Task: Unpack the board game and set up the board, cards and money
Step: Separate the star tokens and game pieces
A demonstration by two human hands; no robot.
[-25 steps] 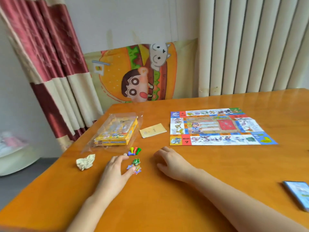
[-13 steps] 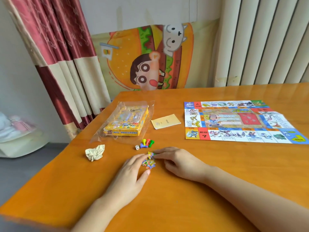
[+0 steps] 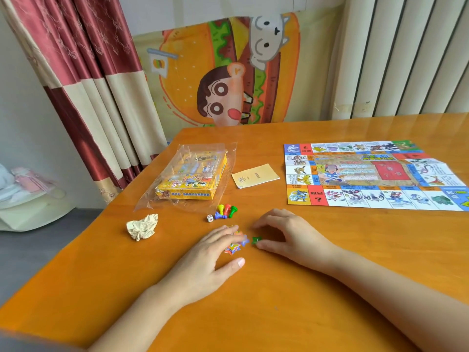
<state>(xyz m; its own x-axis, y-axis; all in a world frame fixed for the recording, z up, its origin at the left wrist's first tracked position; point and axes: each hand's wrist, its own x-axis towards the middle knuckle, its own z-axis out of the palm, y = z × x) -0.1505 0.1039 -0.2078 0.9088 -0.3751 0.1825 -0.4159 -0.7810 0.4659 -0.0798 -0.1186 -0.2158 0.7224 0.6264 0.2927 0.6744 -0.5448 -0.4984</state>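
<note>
The paper game board (image 3: 370, 174) lies unfolded on the orange table (image 3: 279, 301) at the right. The yellow game box (image 3: 193, 176) sits on a clear plastic wrapper at the left. A cream slip of paper (image 3: 255, 176) lies between them. Several coloured pawns (image 3: 225, 211) and a white die (image 3: 209, 218) lie in front of the box. My left hand (image 3: 210, 262) rests flat with its fingers on a small pile of star-shaped tokens (image 3: 234, 246). My right hand (image 3: 289, 235) is curled over the table and pinches a green token (image 3: 255, 240).
A crumpled paper ball (image 3: 143, 226) lies near the table's left edge. Red and cream curtains (image 3: 96, 80) hang at the left. A cartoon burger cushion (image 3: 228, 72) stands behind the table's far edge.
The camera has come closer and turned left. My left hand has slid over the star tokens, and my right hand has drawn one green token away from the pile.
</note>
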